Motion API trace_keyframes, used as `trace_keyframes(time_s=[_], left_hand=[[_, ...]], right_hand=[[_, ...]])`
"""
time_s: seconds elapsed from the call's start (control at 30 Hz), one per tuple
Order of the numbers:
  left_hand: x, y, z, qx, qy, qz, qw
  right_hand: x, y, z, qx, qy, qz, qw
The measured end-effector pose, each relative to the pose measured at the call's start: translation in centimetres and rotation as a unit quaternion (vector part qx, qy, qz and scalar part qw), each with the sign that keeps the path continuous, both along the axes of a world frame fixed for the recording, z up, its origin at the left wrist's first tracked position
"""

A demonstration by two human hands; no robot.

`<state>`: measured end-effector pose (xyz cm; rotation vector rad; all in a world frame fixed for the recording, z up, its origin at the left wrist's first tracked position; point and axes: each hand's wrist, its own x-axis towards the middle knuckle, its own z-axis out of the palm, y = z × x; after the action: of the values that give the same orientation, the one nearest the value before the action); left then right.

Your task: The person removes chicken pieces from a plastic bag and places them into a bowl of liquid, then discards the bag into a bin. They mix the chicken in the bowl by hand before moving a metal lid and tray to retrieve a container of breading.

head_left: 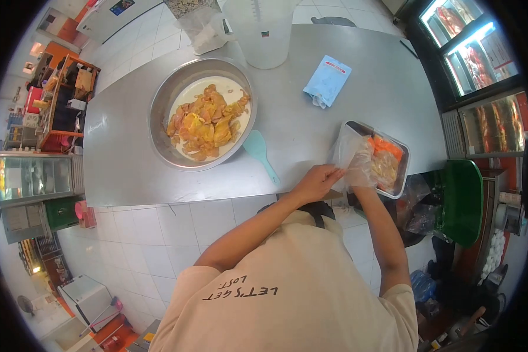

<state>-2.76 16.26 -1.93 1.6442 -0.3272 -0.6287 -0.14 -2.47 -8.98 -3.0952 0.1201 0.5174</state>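
Left grip (330, 177) pinching clear plastic (344, 154) over right grip (359, 171), steel bowl (160, 120), teal spatula (256, 146)

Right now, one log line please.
left hand: pinching clear plastic bag | right hand: inside bag, by metal tray | metal bowl: meat pieces in white liquid | turquoise spatula: on table

You're in what looks like a butcher's shop or food-prep room: a steel counter (205, 188), a white tiled floor (152, 234), and lit display fridges (463, 53) of what may be packed meat, though the view's edges are warped.
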Motion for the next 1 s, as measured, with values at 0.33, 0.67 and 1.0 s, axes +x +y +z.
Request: trace_keyframes(time_s=[0.33, 0.67, 1.0], left_hand=[[-0.3, -0.8, -1.9, 0.002, -0.041, -0.020, 0.999], [-0.2, -0.2, -2.9, 0.005, -0.039, 0.023, 0.999], [-0.2, 0.4, -5.0, 0.017, 0.005, 0.038, 0.999]], right_hand=[[1.0, -1.9, 0.9, 0.013, 0.008, -0.004, 1.000], [1.1, -3.0, 1.3, 0.022, 0.017, 0.011, 1.000], [1.2, -6.3, -5.5, 0.132, -0.167, 0.137, 0.967]])
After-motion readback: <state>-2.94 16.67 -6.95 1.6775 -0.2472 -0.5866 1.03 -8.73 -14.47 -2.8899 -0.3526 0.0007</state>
